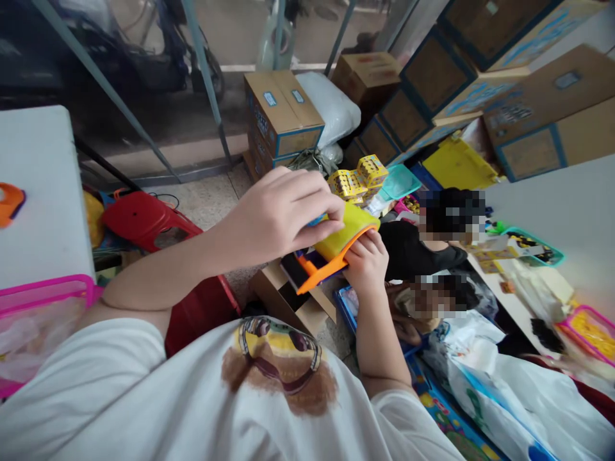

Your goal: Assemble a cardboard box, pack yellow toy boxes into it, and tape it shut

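A yellow object with an orange rim and a dark end (348, 229) is held up in front of my chest. My right hand (368, 259) is wrapped round its rim side, the fingers partly hidden at the opening. From the other side my left hand (293, 211) reaches over it, fingers bent and thumb and fingertips pinched together at the yellow surface. Whether the pinch holds something small cannot be made out. A bit of blue shows beneath the left fingers.
An orange piece (10, 203) lies on the white table (38, 147) at left, above a pink basket (45, 291). A red stool (139, 218) and cardboard boxes (283, 105) stand beyond. Yellow patterned boxes (348, 184) and two people (413, 250) are at right.
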Available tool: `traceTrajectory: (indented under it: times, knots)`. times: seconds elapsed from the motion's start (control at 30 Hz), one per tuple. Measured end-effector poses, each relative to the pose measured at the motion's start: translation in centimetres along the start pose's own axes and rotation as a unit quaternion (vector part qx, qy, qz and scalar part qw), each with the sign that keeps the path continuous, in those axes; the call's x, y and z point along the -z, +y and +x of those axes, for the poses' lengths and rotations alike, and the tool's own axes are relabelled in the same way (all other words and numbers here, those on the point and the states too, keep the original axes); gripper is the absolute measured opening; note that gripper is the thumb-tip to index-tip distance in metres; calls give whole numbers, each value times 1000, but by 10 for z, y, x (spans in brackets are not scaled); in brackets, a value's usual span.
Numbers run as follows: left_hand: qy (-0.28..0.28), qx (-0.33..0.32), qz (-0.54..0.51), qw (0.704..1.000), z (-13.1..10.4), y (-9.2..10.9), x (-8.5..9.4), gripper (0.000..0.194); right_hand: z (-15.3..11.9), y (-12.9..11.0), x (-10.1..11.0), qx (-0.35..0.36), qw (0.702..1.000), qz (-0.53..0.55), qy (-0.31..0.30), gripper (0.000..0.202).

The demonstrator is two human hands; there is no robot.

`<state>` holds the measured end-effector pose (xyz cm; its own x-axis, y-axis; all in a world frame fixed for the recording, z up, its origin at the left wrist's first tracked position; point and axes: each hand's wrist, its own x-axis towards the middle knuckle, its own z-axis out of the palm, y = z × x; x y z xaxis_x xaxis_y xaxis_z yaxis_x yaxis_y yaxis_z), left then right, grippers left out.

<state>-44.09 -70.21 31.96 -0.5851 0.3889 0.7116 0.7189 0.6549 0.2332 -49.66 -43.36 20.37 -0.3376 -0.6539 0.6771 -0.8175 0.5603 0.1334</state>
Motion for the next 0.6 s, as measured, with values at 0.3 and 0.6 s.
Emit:
traceTrajectory:
  times: [0.3,0.6]
  knots:
    - [37,-51,-1,998,-4,18,26,6,-15,14,14,-116,987,-99,54,28]
    - [73,-85,-22,993,-11,27,35,9,-34,20,17,-58,975,-97,193,46]
